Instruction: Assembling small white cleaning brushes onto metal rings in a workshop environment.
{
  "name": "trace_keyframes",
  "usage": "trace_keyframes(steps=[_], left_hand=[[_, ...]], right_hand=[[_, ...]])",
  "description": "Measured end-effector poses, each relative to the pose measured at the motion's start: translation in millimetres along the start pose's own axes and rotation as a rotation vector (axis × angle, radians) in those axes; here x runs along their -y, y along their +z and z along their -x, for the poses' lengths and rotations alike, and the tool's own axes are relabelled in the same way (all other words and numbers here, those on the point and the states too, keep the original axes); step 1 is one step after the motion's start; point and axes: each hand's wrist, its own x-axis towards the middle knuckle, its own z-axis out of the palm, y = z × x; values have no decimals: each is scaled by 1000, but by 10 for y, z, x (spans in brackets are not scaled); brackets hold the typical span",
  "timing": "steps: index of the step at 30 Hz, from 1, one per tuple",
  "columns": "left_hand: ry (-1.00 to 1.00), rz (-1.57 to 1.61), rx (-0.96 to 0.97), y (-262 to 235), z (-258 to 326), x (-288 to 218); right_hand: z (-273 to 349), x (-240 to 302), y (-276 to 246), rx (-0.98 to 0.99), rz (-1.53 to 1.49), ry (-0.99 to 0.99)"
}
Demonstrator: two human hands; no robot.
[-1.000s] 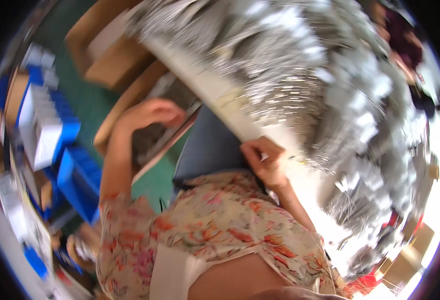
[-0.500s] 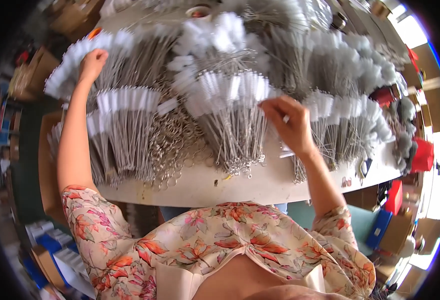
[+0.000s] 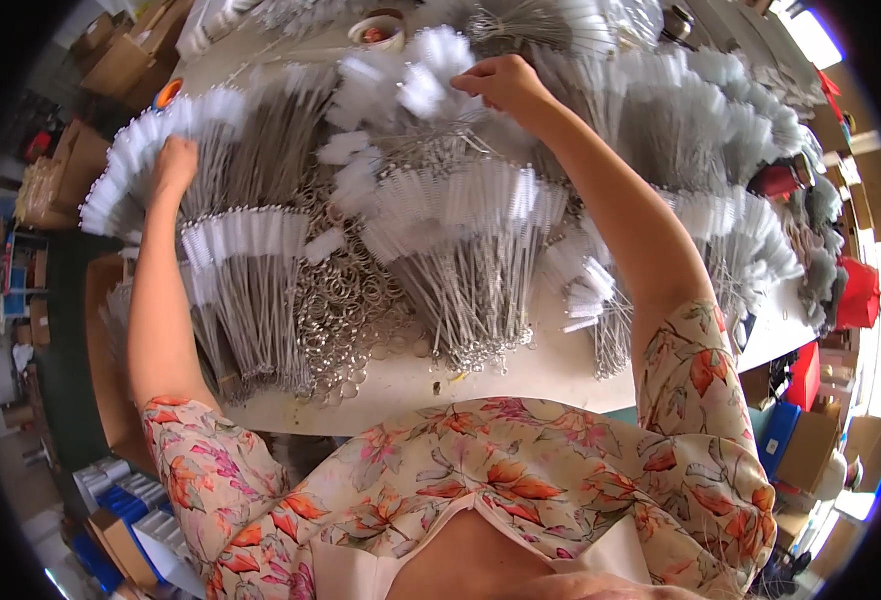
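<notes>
Head view. Stock: white-bristled wire brushes (image 3: pixel 465 250), massed mid-frame and to both sides across the tabletop (image 3: pixel 400 375). Hazard, in my judgement: stems lay crowded and crossed, so a tug on one could have dragged its neighbours or scattered the metal rings (image 3: pixel 348 300) at centre left. Left hand (image 3: pixel 176 165), upper left: curled nearly closed among brushes; grip not discernible. Right hand (image 3: pixel 508 85), upper centre: fingers bent together beside white bristles; whether it held any, unclear.
</notes>
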Motion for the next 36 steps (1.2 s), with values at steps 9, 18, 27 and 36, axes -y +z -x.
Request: trace_keyframes(steps=[9,18,27,36], left_hand=[[386,257,-108,186,195,-958],[463,444,246,604,110,-325],[209,257,246,261,373,-834],[291,864,-260,-235,620,-867]], right_hand=[[-265,339,-381,-354,-568,-308],[472,-227,-2058,-706,-72,-396],[518,-1288,-2440,-645,662,177],[424,-1257,-2290,-599,796,144]])
